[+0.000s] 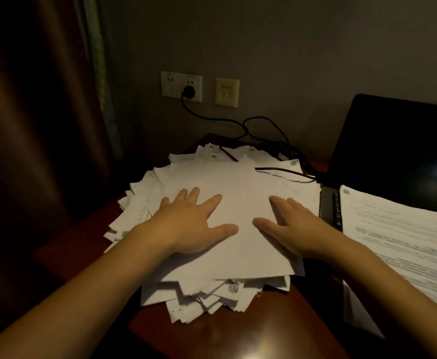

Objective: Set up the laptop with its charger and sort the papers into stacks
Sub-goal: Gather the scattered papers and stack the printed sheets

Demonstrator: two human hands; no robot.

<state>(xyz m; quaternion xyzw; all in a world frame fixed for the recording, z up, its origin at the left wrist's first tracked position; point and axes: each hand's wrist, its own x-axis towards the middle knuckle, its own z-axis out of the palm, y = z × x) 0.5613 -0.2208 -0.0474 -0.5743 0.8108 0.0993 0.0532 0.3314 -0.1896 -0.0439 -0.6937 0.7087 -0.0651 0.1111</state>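
Glossy reddish-brown wooden table (238, 338) fills the bottom centre of the frame. On it, mid-frame, sits a loose pile of white paper sheets (238, 182), its edges ragged and fanned out on every side. The left hand (188, 224) and right hand (295, 226) lie palm down on the top sheet, fingers straight and spread, gripping nothing, thumbs near each other.

At the right edge an open black laptop (393, 141) stands with its screen dark, and printed white pages (406, 242) lie over its keyboard. A black charger cable (212, 117) runs from the white wall socket (181, 86) at upper centre down behind the pile and across its far sheets toward the laptop. Whether it enters the laptop cannot be told.

The sheets are likely light, limp and slippery against each other, so so uneven a pile will probably slide if pushed from above. The better hold seems to be the two side edges, squeezed inward, or a thin batch pinched at a near corner.
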